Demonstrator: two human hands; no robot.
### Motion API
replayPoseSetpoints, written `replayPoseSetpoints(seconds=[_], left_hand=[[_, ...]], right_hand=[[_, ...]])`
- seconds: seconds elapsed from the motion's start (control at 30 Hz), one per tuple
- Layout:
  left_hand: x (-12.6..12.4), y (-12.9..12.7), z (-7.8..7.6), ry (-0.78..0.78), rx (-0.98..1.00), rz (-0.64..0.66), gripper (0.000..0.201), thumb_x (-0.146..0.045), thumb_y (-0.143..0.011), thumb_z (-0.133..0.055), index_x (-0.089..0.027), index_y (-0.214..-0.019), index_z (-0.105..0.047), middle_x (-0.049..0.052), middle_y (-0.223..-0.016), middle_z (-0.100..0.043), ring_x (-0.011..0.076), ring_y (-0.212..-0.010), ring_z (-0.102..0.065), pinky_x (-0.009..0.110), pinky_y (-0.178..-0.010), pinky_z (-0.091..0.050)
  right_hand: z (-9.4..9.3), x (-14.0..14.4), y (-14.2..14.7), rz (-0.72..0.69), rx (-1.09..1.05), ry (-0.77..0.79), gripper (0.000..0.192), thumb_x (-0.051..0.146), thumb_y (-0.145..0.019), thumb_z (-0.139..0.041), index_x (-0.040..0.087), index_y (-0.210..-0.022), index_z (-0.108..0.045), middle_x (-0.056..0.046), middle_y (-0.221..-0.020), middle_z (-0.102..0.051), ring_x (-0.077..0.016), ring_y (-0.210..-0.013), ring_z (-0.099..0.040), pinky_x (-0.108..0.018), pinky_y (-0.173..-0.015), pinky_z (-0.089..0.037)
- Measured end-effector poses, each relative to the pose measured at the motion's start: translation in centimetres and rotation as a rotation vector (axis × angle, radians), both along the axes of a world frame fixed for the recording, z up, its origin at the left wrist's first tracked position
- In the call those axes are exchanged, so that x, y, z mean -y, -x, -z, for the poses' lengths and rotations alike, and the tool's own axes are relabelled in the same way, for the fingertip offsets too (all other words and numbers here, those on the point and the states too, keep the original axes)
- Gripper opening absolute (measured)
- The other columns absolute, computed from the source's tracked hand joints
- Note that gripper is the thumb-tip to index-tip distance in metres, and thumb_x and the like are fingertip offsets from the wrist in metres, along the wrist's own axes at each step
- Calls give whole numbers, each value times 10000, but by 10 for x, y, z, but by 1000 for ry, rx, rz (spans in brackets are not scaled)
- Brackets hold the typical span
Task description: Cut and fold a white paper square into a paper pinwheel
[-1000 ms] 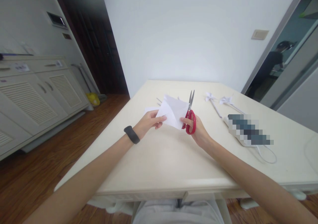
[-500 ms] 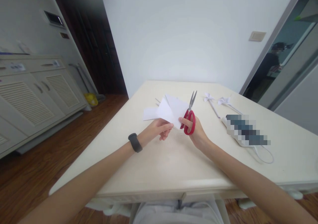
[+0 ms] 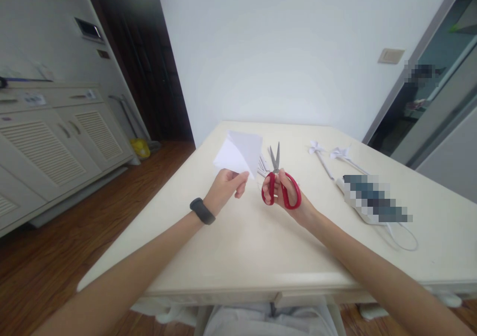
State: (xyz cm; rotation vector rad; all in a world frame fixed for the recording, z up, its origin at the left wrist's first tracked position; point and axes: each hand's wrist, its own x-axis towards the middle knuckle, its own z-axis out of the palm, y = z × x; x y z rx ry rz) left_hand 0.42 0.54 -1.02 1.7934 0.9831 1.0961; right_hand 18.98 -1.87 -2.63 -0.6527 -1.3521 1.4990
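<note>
I'd call this mid-cutting: left hand (image 3: 225, 187) pinches the folded white paper (image 3: 240, 153) up over the surface (image 3: 261, 236), right hand (image 3: 286, 197) grips red scissors (image 3: 278, 184), blades prob. slightly parted; next needs paper fed btwn blades

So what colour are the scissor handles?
Red; the scissor handles show best in the head view, held in the right hand.

The left hand (image 3: 225, 189), a black band (image 3: 202, 211) on its wrist, pinches a folded white paper (image 3: 239, 154) by its lower corner and holds it up above the cream table (image 3: 238, 246). Just beside it, the right hand (image 3: 288, 199) grips red-handled scissors (image 3: 278, 183), blades slightly parted and pointing away. Two white paper pinwheels (image 3: 328, 153) lie farther right.
</note>
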Motion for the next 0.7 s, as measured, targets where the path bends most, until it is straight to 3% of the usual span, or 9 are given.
replayPoseSetpoints(seconds=[0.23, 0.47, 0.7], left_hand=[[-8, 10, -1, -120, 34, -188, 455, -299, -855, -439, -180, -420, -380, -34, -381, -404, 80, -403, -393, 243, -483, -326], [-3, 6, 0, -64, -56, -63, 447, -314, -847, -444, -173, -424, -414, -23, -385, -431, 90, -410, -420, 247, -502, -355], [5, 1, -5, -12, 19, 17, 439, -302, -854, -445, -175, -436, -403, -33, -395, -422, 85, -413, -411, 250, -521, -358]], right_hand=[[1, 13, 3, -222, 278, -51, 421, 485, -922, -314, 172, -850, -587, -35, -734, -592, -147, -702, -560, -320, -751, -427], [1, 19, 8, -266, 291, -9, 477, 547, -896, -314, 161, -862, -593, -42, -737, -595, -152, -705, -561, -314, -735, -439], [-2, 21, 9, -255, 261, 19, 494, 590, -868, -324, 181, -848, -601, -42, -755, -604, -156, -694, -563, -318, -734, -444]])
